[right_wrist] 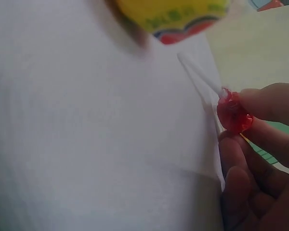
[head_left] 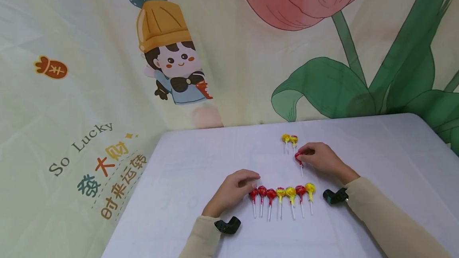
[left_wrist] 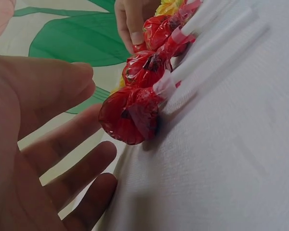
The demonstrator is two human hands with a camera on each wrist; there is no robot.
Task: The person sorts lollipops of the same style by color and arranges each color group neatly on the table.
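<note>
My right hand (head_left: 322,158) pinches a red lollipop (right_wrist: 232,118) by its wrapped head between thumb and fingers, its white stick pointing back toward me. Just beyond it lie two yellow lollipops (head_left: 285,138), side by side. Nearer to me, a row of several red and yellow lollipops stretches across the table, heads away from me. At the left end of that row is my left hand (head_left: 232,189), fingers relaxed and spread around the head of the end red lollipop (left_wrist: 130,115). Its thumb stands apart from that wrapper in the left wrist view.
A white cloth covers the table (head_left: 193,154). Behind it hangs a printed backdrop (head_left: 233,71) with a cartoon figure, a pink flower and green leaves. At the row's right end a yellow lollipop (head_left: 310,188) lies near the right wrist camera (head_left: 335,196).
</note>
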